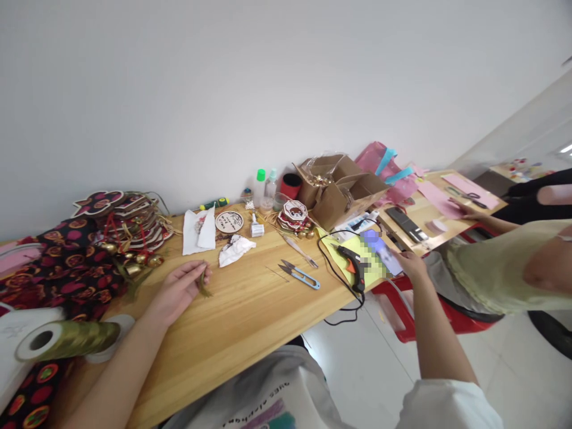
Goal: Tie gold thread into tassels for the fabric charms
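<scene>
In the head view, the left hand [184,289] is over the left part of the counter [236,325]. Its grip pinches a short green cord [205,288] between thumb and fingertips; whether the lower end touches the wood cannot be told. The right hand [414,266] is at the edge of a phone [391,260], beside the glue gun [356,266]; its fingers are partly hidden, so whether that grip clasps or merely touches cannot be told. The snips [301,276] lie between the hands, blades apart. The spool [78,340] lies beside the left forearm.

Step in hand, as judged: holding the cord while attending to the phone. For two-handed work on the cord, the next move calls for freeing the right hand and maintaining the left pinch.
</scene>
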`<state>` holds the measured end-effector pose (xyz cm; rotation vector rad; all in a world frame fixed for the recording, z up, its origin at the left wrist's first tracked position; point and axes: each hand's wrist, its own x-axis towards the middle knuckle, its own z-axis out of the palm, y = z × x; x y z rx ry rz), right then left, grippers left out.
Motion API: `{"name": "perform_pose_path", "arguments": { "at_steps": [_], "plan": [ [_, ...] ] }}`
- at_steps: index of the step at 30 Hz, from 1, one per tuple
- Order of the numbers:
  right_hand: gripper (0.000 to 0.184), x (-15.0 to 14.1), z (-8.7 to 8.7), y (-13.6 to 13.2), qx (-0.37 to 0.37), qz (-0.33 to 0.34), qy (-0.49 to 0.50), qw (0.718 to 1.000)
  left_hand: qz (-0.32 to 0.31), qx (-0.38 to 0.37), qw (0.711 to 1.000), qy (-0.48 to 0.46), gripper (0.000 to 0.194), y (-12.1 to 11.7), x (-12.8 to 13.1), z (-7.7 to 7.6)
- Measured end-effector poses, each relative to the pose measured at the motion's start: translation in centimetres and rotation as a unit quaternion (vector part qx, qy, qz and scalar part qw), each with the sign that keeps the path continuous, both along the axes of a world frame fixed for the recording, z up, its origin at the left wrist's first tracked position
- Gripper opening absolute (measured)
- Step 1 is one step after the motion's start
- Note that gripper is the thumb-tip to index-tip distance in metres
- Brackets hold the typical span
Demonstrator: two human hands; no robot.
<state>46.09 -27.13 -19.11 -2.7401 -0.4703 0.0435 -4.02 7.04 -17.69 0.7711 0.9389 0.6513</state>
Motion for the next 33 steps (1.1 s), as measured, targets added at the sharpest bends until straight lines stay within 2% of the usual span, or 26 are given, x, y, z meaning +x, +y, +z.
{"name": "perform_pose_path", "arguments": {
  "at_steps": [5, 12, 33],
  "plan": [
    [0.031, 0.4, 0.5, 1.7, -0.057, -0.044, 0.049, 0.996, -0.009, 0.002, 1.0, 0.008, 0.011, 0.0, -0.1, -0.2],
    [0.034, -0.3, 0.8, 1.9, -0.106, -0.073, 0.077, 0.989, -0.019, 0.004, 1.0, 0.009, 0.008, 0.1, -0.3, -0.2],
    [0.034, -1.7, 1.9, 3.0, -0.108, -0.104, 0.088, 0.985, -0.022, 0.011, 1.0, -0.002, 0.009, 0.5, -0.3, -1.3]
  ]
}}
